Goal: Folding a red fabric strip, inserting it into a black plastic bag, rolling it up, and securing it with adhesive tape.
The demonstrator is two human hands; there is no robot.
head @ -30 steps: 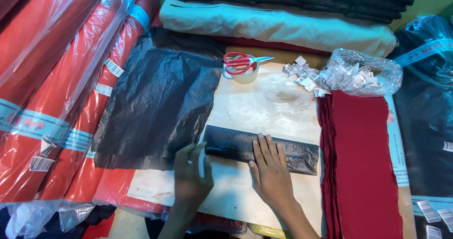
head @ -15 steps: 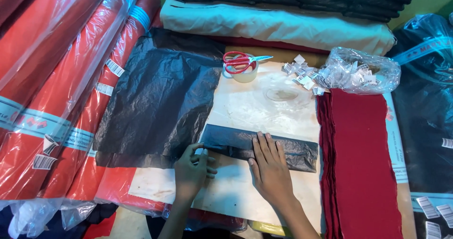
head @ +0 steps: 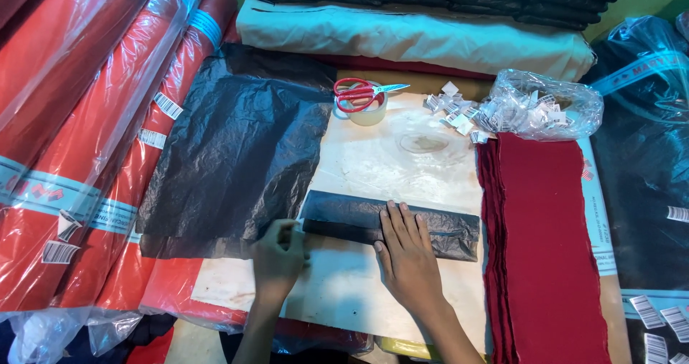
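- Folded black plastic bag (head: pixel 391 224) lies as a long flat strip at lower centre of frame, on the pale work board (head: pixel 387 166).
- Right hand (head: pixel 408 256) pressed flat on the strip's middle, fingers spread apart, palm down, not gripping.
- Left hand (head: pixel 278 256) at the strip's left end, fingers curled together at its edge; a real pinch, cannot tell.
- Judged light, thin, limp, slippery film; likely springs open unless held flat. Best taken at the ends or along the folded edge.
- Larger black plastic sheet (head: pixel 237 148) spread at centre left.
- Red scissors (head: pixel 362 91) on tape roll (head: pixel 368 111), upper centre.
- Dark red cloth stack (head: pixel 545 249) at right.
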